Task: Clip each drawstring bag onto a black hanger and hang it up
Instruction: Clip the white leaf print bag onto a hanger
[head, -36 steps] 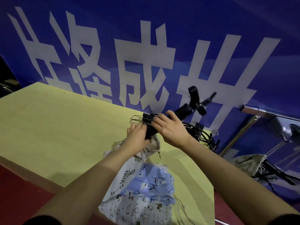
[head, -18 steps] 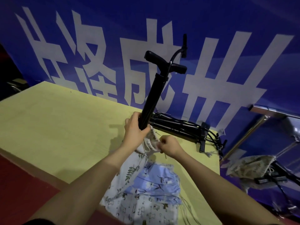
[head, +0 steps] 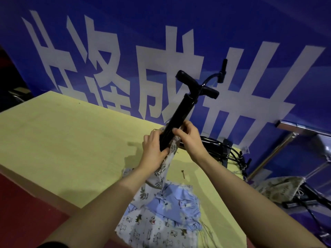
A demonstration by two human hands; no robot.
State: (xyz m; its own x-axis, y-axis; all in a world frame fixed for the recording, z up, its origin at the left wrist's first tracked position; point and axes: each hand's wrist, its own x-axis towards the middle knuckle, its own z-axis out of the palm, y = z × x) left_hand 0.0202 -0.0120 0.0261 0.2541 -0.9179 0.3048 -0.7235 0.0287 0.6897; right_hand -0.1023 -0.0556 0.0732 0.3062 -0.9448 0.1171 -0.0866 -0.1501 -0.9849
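A blue banner (head: 232, 24) with large white characters fills the background behind the work surface. The yellow table (head: 62, 140) is seen as a flat, matte board; its left half lies bare, and its near edge runs diagonally above a red floor (head: 23, 212). At the right, past the table's far corner, a metal rail (head: 304, 127) is noted, with a patterned bag (head: 279, 188) already hung below it on a hanger.

A stack of black hangers (head: 223, 151) is laid on the table near the far right edge, wire hooks curving outward. A pile of soft printed drawstring bags (head: 166, 221) rests at the near edge, between the forearms.

One black hanger (head: 180, 111) is held raised and tilted, its bar rigid and smooth, its hook at the top. The leaf-printed drawstring bag (head: 161, 170) is drawn up from the pile to the hanger's lower end. The left hand (head: 154, 151) is clamped round hanger and fabric; the right hand (head: 188, 138) is pinched on the hanger's lower clip, where the cloth edge is held.
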